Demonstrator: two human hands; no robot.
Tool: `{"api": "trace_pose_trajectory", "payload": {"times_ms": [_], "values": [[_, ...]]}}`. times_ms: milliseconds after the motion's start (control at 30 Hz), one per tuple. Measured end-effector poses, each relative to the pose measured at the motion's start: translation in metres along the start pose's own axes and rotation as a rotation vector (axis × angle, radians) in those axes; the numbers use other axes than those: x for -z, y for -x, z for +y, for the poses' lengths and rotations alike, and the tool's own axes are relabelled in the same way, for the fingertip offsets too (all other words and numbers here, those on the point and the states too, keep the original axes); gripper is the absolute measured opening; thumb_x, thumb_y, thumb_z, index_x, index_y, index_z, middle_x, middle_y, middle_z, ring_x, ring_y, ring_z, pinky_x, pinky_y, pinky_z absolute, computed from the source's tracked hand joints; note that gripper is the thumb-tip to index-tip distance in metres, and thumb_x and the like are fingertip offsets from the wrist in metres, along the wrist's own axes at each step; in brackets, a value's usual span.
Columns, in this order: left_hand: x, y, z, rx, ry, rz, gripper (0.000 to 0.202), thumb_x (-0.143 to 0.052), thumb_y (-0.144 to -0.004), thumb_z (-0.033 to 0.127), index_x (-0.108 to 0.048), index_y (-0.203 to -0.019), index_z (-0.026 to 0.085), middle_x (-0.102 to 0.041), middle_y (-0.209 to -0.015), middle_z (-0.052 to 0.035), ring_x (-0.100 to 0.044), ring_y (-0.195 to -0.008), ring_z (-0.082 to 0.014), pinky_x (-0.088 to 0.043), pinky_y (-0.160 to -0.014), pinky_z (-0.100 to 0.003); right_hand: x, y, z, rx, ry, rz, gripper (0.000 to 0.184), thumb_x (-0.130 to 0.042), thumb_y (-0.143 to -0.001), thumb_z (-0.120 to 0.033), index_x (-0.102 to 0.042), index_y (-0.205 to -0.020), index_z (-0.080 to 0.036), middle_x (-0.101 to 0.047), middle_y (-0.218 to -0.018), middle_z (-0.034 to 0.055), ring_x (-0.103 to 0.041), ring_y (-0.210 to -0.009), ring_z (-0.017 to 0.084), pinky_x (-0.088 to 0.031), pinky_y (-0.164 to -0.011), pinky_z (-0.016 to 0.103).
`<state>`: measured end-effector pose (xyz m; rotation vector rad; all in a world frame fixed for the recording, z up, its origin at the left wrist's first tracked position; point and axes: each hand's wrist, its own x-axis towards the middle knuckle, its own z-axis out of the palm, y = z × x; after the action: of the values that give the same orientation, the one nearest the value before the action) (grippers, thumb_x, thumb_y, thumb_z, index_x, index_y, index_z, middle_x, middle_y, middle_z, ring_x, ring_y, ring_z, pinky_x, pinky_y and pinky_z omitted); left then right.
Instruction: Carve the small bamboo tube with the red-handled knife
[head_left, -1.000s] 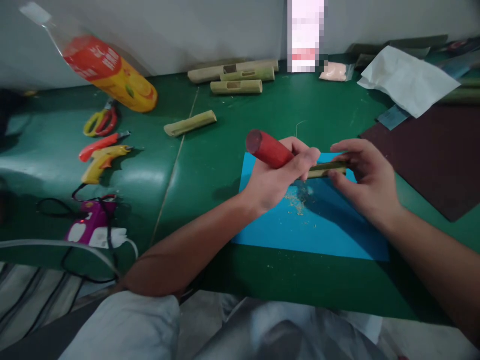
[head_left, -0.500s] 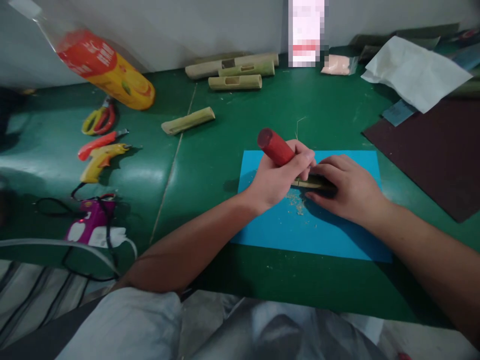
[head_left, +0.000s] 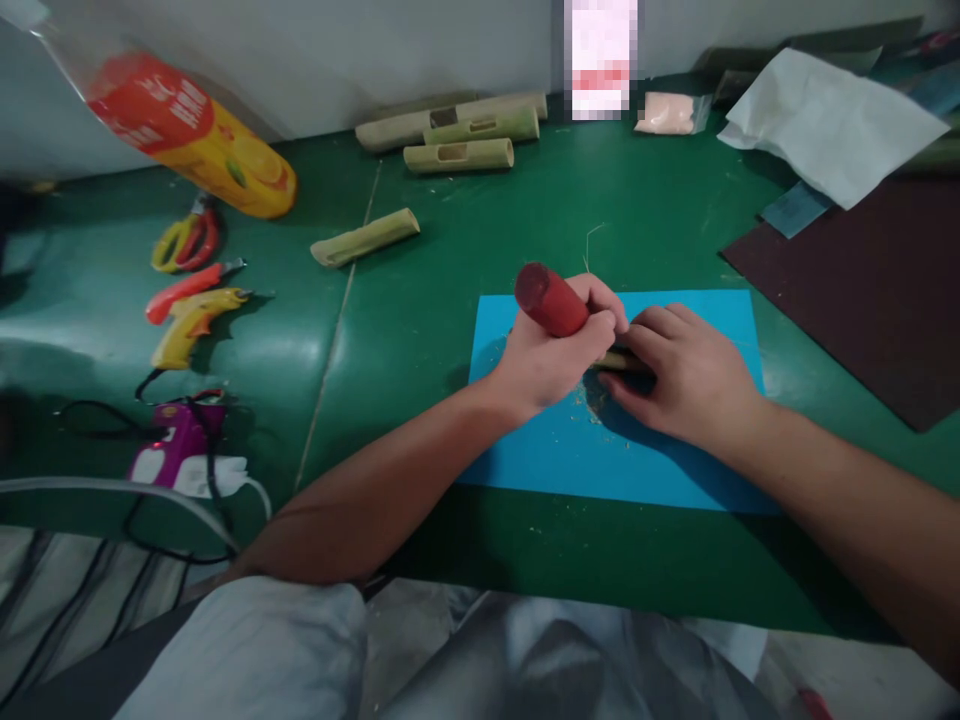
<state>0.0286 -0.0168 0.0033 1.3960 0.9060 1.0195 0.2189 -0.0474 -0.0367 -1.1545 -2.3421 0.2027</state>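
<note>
My left hand (head_left: 544, 368) is closed round a tool with a thick red handle (head_left: 556, 302); its working end is hidden behind my fingers. The handle tilts up and to the left. Opposite it, my right hand (head_left: 697, 375) grips a bamboo piece (head_left: 621, 361), of which only a short stretch shows between the two hands. Both hands rest over a blue sheet (head_left: 517, 465), their fingertips nearly meeting. Small shavings (head_left: 591, 402) are scattered on the sheet below the bamboo.
Left on the green table lie a glue gun (head_left: 187, 325), a red-handled cutter (head_left: 180, 292), scissors (head_left: 187, 240), a tilted drink bottle (head_left: 202, 130) and a purple power block (head_left: 180, 440). Cut bamboo tubes (head_left: 469, 155) line the wall. A dark sheet (head_left: 862, 290) lies right.
The whole view has shifted slightly. My right hand sits a little closer to my left, covering more of the bamboo piece. Both hands keep their holds.
</note>
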Motion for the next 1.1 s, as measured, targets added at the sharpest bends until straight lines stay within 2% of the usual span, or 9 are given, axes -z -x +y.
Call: {"api": "trace_pose_trajectory", "payload": {"times_ms": [100, 233, 433, 600, 733, 833, 933, 1000, 1100], "values": [[0.002, 0.000, -0.003, -0.054, -0.057, -0.021, 0.008, -0.064, -0.078, 0.021, -0.068, -0.071, 0.022, -0.063, -0.067, 0.0015, -0.054, -0.062, -0.0113, -0.044, -0.059, -0.030, -0.005, -0.002, -0.002, 0.002, 0.031, 0.007, 0.024, -0.068, -0.101, -0.040, -0.074, -0.105, -0.017, -0.070, -0.095, 0.0138, -0.061, -0.088, 0.030, -0.048, -0.077, 0.044], [0.002, 0.002, -0.008, -0.078, -0.031, -0.031, 0.016, -0.062, -0.082, 0.022, -0.060, -0.066, 0.023, -0.056, -0.057, 0.0038, -0.047, -0.054, -0.0106, -0.040, -0.052, -0.029, -0.007, -0.004, -0.005, 0.013, 0.047, -0.003, 0.020, -0.067, -0.101, -0.035, -0.071, -0.096, -0.017, -0.071, -0.093, 0.0126, -0.060, -0.086, 0.027, -0.046, -0.077, 0.042], [0.004, 0.003, -0.019, -0.266, -0.018, 0.021, 0.021, -0.063, -0.086, 0.023, -0.060, -0.065, 0.024, -0.062, -0.060, 0.0028, -0.049, -0.055, -0.0111, -0.041, -0.055, -0.030, -0.005, -0.005, -0.008, -0.026, -0.002, -0.035, 0.019, -0.072, -0.097, -0.035, -0.071, -0.095, -0.016, -0.069, -0.092, 0.0116, -0.058, -0.085, 0.026, -0.043, -0.076, 0.039], [0.007, 0.001, -0.017, -0.187, -0.084, 0.006, 0.015, -0.061, -0.084, 0.019, -0.061, -0.070, 0.023, -0.065, -0.069, 0.0014, -0.053, -0.061, -0.0119, -0.046, -0.059, -0.031, -0.007, -0.005, -0.007, -0.039, -0.017, -0.038, 0.019, -0.069, -0.097, -0.036, -0.071, -0.096, -0.017, -0.068, -0.091, 0.0110, -0.056, -0.085, 0.026, -0.041, -0.077, 0.039], [0.010, 0.000, -0.015, -0.216, -0.147, -0.023, 0.014, -0.060, -0.085, 0.019, -0.060, -0.072, 0.023, -0.064, -0.071, 0.0005, -0.056, -0.065, -0.0135, -0.047, -0.060, -0.031, -0.007, -0.005, -0.007, -0.038, -0.044, -0.027, 0.017, -0.069, -0.097, -0.035, -0.069, -0.095, -0.018, -0.067, -0.091, 0.0105, -0.055, -0.086, 0.026, -0.041, -0.078, 0.039], [0.013, 0.001, -0.011, -0.317, -0.337, -0.045, 0.014, -0.057, -0.089, 0.021, -0.060, -0.075, 0.024, -0.065, -0.075, -0.0008, -0.059, -0.070, -0.0153, -0.049, -0.063, -0.033, -0.006, -0.005, -0.008, -0.044, -0.052, -0.033, 0.017, -0.068, -0.098, -0.035, -0.068, -0.094, -0.019, -0.066, -0.091, 0.0097, -0.053, -0.085, 0.025, -0.040, -0.077, 0.039], [0.015, 0.003, -0.006, -0.424, -0.618, -0.053, 0.005, -0.060, -0.085, 0.022, -0.063, -0.081, 0.024, -0.067, -0.083, -0.0028, -0.062, -0.077, -0.0186, -0.051, -0.070, -0.036, -0.005, -0.006, -0.010, -0.051, -0.051, -0.026, 0.015, -0.063, -0.099, -0.032, -0.066, -0.090, -0.020, -0.064, -0.089, 0.0091, -0.050, -0.083, 0.024, -0.038, -0.076, 0.039], [0.016, 0.005, -0.004, -0.441, -0.743, -0.042, 0.001, -0.063, -0.083, 0.024, -0.063, -0.082, 0.024, -0.068, -0.084, -0.0029, -0.061, -0.076, -0.0196, -0.048, -0.068, -0.037, -0.005, -0.006, -0.011, -0.056, -0.053, -0.026, 0.016, -0.059, -0.100, -0.030, -0.065, -0.088, -0.021, -0.063, -0.087, 0.0088, -0.049, -0.082, 0.024, -0.036, -0.075, 0.040], [0.017, 0.007, -0.002, -0.384, -0.811, -0.044, 0.012, -0.062, -0.089, 0.029, -0.063, -0.079, 0.024, -0.070, -0.079, -0.0020, -0.063, -0.073, -0.0191, -0.047, -0.067, -0.037, -0.005, -0.006, -0.012, -0.060, -0.057, -0.033, 0.015, -0.061, -0.100, -0.030, -0.065, -0.088, -0.021, -0.063, -0.088, 0.0092, -0.049, -0.082, 0.024, -0.036, -0.074, 0.040]]}}
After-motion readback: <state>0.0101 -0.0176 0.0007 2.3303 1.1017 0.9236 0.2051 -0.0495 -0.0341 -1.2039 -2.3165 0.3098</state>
